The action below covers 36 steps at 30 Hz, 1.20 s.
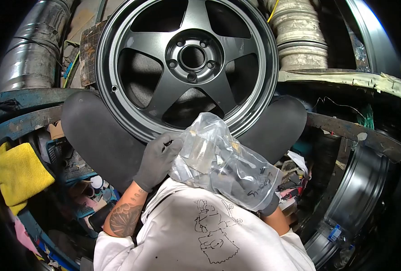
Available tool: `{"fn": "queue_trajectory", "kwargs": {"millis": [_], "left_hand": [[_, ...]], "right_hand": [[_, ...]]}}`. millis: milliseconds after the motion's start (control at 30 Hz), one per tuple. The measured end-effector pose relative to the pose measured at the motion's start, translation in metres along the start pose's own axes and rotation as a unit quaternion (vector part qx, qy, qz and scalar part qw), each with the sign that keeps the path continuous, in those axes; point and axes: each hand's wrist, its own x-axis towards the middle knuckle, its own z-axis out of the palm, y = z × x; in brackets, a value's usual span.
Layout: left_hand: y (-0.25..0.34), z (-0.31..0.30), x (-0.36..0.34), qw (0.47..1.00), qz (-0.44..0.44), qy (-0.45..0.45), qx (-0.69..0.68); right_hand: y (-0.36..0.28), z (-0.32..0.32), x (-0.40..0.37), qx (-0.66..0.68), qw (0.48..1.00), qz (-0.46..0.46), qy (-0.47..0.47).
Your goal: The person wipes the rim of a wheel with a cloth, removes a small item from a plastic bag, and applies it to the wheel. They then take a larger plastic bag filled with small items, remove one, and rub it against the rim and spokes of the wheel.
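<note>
Clear plastic bag (223,163) just right of left hand (159,159), whose fingers are curled closed at its edge. Right hand (269,205) behind or inside bag, grip can't tell. Probably light, limp, slippery; best gather plastic, support underneath.

Stacked metal barrels (33,49) shine at upper left, and a paler stack (302,36) stands at upper right above a taped ledge (345,79). Worn beams, one blue (33,97) at left, one dark (363,135) at right, cross the space. A yellow cloth (22,176) hangs near blue baskets (74,158) and clutter. A dark rim (358,185) leans lower right. Light glares off metal; the outer edges are black.
</note>
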Motion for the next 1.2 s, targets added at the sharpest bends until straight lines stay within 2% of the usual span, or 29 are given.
{"fn": "queue_trajectory", "kwargs": {"millis": [100, 200, 433, 633, 733, 833, 933, 1033, 1133, 1200], "left_hand": [[-0.004, 0.005, 0.000, 0.999, -0.009, 0.009, -0.050], [-0.002, 0.007, 0.002, 0.999, -0.019, 0.017, -0.036], [0.000, 0.011, 0.003, 0.995, 0.049, -0.070, -0.044], [0.004, 0.008, 0.004, 0.996, 0.048, -0.070, 0.012], [0.000, 0.015, 0.004, 0.988, 0.115, -0.034, 0.102], [0.002, 0.018, 0.002, 0.986, 0.120, -0.033, 0.113], [0.001, 0.015, 0.004, 0.985, 0.119, -0.041, 0.122], [-0.004, 0.022, 0.001, 0.999, 0.000, 0.026, -0.026], [0.000, 0.019, 0.003, 0.999, 0.004, 0.044, 0.012], [-0.004, 0.022, 0.003, 0.999, 0.004, 0.050, -0.010]], "right_hand": [[0.005, 0.007, 0.008, -0.013, 1.000, 0.005, -0.017], [0.005, 0.010, 0.018, -0.026, 0.999, 0.011, -0.035], [0.010, 0.024, 0.053, -0.057, 0.996, 0.012, -0.064], [0.013, 0.030, 0.063, -0.064, 0.996, 0.007, -0.066], [0.014, 0.028, 0.061, -0.058, 0.996, 0.007, -0.065], [0.013, 0.025, 0.057, -0.057, 0.997, 0.001, -0.059], [0.008, 0.018, 0.050, -0.049, 0.998, -0.008, -0.048], [-0.003, 0.006, 0.036, -0.035, 0.999, -0.016, -0.033], [-0.013, -0.002, 0.024, -0.028, 0.999, -0.022, -0.019], [-0.014, -0.003, 0.020, -0.031, 0.999, -0.024, -0.013]]}}
